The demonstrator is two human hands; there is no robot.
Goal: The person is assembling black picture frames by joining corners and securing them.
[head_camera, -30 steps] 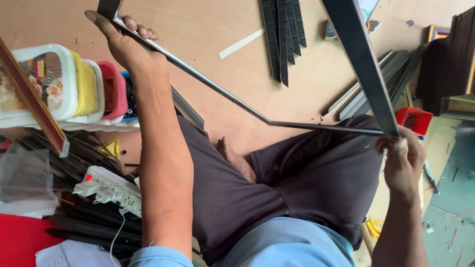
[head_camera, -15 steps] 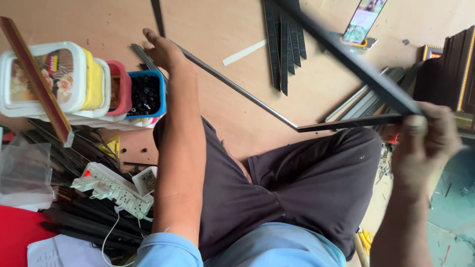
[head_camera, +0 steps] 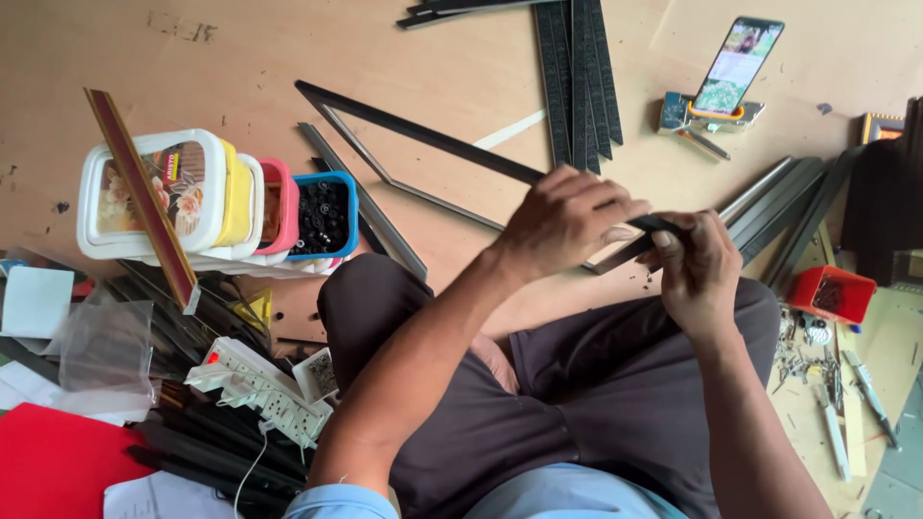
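Plywood flooring spreads under you, littered with dark moulding strips [head_camera: 577, 77], and you sit cross-legged on it with a black frame [head_camera: 413, 135] held just above your knees. Your left hand [head_camera: 567, 226] wraps over the frame's near corner, fingers curled down around the rail; your right hand [head_camera: 697, 269] pinches the same corner from the other side, thumb and fingertips closed on the short end that sticks out. Both grips are narrow and holding the frame, the two hands almost touching. From that joint the frame's long rail runs away up and to your left, toward a far corner resting near the floor, so nearly all of its length lies on the left hand's side, and the right hand has only the corner stub. A second, thinner rail angles back below it toward your hands. To your left stands a row of plastic tubs [head_camera: 221, 207], white, yellow, pink and blue, the blue one full of small dark pieces, with a gold-edged strip [head_camera: 144, 197] leaning across them. A white power strip [head_camera: 260, 389] lies beside your left knee. To your right sit a red tray [head_camera: 832, 293] with loose hardware scattered just below it, and farther off a phone [head_camera: 738, 65] propped on a stand.
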